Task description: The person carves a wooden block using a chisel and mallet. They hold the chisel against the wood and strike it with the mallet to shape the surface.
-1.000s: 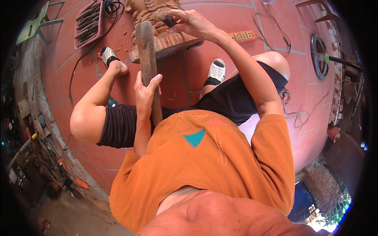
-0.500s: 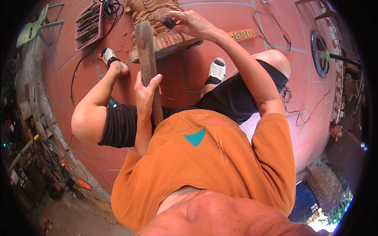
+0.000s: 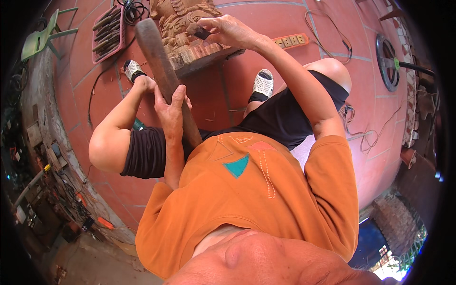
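My left hand is wrapped round the lower part of a long wooden mallet, a thick club-like bar that leans to the left, its broad end up. Held in the fingers of my right hand is a chisel with a brown wooden end and a dark band; its blade cannot be made out. That hand hovers over a carved wooden block, which has a relief pattern on top and lies between my feet.
At the far left a pink basket holds several wood-handled tools beside coiled black cable. A green chair stands further left. Right of the block lie an orange power strip and loose cords. A dark ring-shaped stand is at the far right.
The mallet's upper end has swung to the left, away from the chisel. My right hand has stayed in nearly the same place over the block.
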Tool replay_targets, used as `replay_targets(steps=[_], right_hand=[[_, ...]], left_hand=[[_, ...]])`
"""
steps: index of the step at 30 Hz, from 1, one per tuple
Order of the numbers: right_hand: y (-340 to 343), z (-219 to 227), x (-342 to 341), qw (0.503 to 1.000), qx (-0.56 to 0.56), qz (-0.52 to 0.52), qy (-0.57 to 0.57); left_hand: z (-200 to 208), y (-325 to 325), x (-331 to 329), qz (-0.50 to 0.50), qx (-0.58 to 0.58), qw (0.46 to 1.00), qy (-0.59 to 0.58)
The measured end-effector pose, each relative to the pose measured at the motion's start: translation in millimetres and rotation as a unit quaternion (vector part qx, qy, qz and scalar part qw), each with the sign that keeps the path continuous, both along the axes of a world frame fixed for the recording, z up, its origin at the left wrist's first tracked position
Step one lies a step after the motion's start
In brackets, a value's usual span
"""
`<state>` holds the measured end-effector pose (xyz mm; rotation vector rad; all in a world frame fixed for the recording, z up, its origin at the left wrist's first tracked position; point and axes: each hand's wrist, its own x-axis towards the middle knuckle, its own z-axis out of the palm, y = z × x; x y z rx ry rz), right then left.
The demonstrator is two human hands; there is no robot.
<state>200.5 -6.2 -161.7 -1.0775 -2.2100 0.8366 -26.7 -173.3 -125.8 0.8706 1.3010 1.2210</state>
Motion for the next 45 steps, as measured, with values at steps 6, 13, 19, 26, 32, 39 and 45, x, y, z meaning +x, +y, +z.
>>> replay_targets(steps=[6, 13, 19, 26, 32, 39, 45], right_hand=[[-4.4, 9.6, -2.3, 1.000, -0.009, 0.017, -0.005], [-6.5, 11.2, -1.3, 1.000, -0.025, 0.010, -0.005], [-9.7, 14.8, -3.0, 0.999, -0.016, 0.021, -0.018], [-1.6, 5.9, -0.1, 1.000, 0.001, 0.025, -0.002], [-7.2, 1.0, -4.4, 0.999, 0.004, 0.051, -0.014], [-17.9, -4.8, -30.7, 0.990, 0.055, 0.097, -0.082], [8.5, 16.2, -4.9, 1.000, -0.011, 0.021, -0.019]], left_hand=[[11.6, 6.5, 6.2, -0.074, 0.019, 0.985, 0.151], [23.0, 3.4, 0.8, -0.064, -0.008, 0.996, 0.068], [18.3, 9.6, 13.4, -0.001, 0.081, 0.991, 0.110], [11.2, 6.7, 5.2, -0.095, -0.024, 0.988, 0.121], [8.4, 4.2, -0.8, -0.037, -0.031, 0.997, 0.057], [2.9, 5.0, -3.4, -0.027, -0.012, 0.999, 0.032], [0.2, 1.3, -8.4, -0.017, -0.018, 0.999, 0.035]])
